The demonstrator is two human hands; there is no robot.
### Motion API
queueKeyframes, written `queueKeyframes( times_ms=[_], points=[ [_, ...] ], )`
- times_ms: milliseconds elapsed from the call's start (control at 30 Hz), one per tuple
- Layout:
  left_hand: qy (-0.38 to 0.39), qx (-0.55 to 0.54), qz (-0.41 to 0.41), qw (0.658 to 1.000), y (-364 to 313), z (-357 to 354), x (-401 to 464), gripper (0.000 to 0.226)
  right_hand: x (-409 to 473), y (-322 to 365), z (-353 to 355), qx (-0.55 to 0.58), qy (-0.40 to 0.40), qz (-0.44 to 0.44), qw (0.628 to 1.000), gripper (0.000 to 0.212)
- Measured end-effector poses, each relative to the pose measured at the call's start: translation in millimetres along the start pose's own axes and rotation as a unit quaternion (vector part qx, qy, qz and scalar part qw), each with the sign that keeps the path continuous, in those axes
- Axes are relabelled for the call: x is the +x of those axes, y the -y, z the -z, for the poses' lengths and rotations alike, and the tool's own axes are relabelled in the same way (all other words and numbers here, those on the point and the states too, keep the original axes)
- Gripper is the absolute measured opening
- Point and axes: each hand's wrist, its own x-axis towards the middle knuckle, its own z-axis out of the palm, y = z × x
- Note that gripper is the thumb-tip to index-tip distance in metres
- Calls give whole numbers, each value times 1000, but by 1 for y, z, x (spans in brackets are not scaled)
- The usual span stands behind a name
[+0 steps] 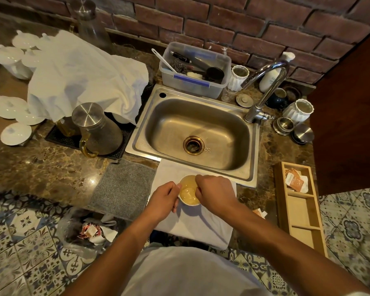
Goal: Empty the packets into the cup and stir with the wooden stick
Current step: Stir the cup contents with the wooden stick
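Note:
A small white cup (188, 192) holding pale yellowish liquid stands on a white cloth (192, 227) at the counter's front edge, just before the sink. My left hand (165, 199) wraps the cup's left side. My right hand (214, 193) hovers over the cup's right rim with pinched fingers; a thin wooden stick seems to run from them into the liquid, mostly hidden. Orange and white packets (295, 180) lie in the top compartment of a wooden tray (300, 214) at the right. A torn packet (260, 213) lies beside my right forearm.
A steel sink (201, 133) with a curved tap (265, 86) lies behind the cup. A grey mat (124, 186) is to the left, with a steel jug (96, 127) beyond it. A plastic bag of torn wrappers (90, 229) hangs below the counter edge.

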Motion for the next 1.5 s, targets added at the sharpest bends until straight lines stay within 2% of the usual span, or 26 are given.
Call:
queueKeyframes(
  times_ms=[267,467,633,867,1033,1233,1400,1500],
  points=[
    [4,5,1,1000,-2,1,-1,41,-11,18,-3,18,52,12,998,23],
    [-3,7,-4,1000,4,1,3,41,2,18,-1,15,17,-2,1000,20],
    [-6,6,-6,1000,7,0,3,44,9,2,-2,-2,-19,-10,1000,27],
    [-8,15,-13,1000,4,-1,2,41,-3,-5,1,-49,10,-19,999,27],
    [-5,15,-6,1000,3,-2,0,41,-6,1,-5,3,46,-26,999,26],
    [-3,4,-6,1000,1,-1,-1,39,1,-2,-9,60,19,-48,997,26],
    [-3,-6,-3,1000,2,-2,-1,39,3,-7,-3,6,-33,-46,998,26],
    [-1,0,-6,1000,2,-2,-1,40,0,-5,-2,-28,-11,-38,999,25]
  ],
)
